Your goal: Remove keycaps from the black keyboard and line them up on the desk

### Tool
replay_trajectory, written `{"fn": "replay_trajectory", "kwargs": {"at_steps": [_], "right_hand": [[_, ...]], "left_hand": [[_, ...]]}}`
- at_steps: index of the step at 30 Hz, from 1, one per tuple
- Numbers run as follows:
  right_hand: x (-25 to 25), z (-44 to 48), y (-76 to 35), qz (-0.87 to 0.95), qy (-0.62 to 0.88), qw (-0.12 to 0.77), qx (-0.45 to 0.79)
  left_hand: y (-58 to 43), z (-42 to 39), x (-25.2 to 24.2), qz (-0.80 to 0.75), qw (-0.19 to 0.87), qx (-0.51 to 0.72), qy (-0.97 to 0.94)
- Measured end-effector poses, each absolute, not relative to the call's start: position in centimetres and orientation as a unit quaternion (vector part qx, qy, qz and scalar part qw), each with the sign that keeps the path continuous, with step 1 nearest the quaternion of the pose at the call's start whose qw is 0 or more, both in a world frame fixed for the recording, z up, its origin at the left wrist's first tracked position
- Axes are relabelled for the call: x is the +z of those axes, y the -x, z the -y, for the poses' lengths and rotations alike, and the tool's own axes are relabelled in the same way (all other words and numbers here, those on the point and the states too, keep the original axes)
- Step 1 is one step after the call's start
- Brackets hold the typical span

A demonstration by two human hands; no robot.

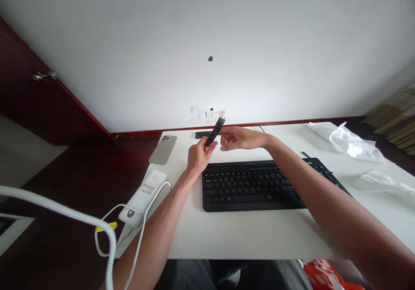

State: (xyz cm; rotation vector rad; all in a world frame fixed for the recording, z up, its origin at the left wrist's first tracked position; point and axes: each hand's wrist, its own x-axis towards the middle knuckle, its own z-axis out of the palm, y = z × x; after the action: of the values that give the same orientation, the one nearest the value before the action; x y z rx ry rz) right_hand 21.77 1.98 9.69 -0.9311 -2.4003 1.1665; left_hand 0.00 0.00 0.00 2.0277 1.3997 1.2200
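My left hand (199,155) grips the lower end of a slim black bar-shaped object (215,131), tilted up and to the right with a small silvery tip. Its exact kind is not clear. Just right of it, my right hand (238,138) has its fingers curled in, the index fingertip at or against the bar's side. Whether the right fingers hold something small cannot be made out. Both hands are raised above the far side of a black keyboard (246,186), which my right forearm partly covers. Another dark piece (202,134) lies behind the left hand at the table's far edge.
On the white table (207,238), a phone (163,149) and a white power bank (142,197) with a white cable (106,225) lie at left. Clear plastic wrapping (353,143) is at right, near a blue pen-like item (305,154). Wall sockets (215,113) sit behind.
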Motion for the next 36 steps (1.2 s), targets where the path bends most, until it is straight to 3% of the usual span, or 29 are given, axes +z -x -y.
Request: {"fn": "replay_trajectory", "kwargs": {"at_steps": [6, 15, 36], "right_hand": [[6.7, 1.6, -23.4, 0.756, 0.334, 0.323, 0.461], [1.9, 3.5, -27.8, 0.565, 0.412, 0.451, 0.555], [1.6, 3.5, -27.9, 0.454, 0.33, 0.472, 0.68]], "left_hand": [[-0.8, 1.5, 0.6, -0.461, 0.154, 0.372, -0.791], [-1.3, 2.3, 0.5, -0.398, 0.272, 0.359, -0.799], [-2.0, 2.4, 0.7, -0.394, 0.384, 0.429, -0.717]]}}
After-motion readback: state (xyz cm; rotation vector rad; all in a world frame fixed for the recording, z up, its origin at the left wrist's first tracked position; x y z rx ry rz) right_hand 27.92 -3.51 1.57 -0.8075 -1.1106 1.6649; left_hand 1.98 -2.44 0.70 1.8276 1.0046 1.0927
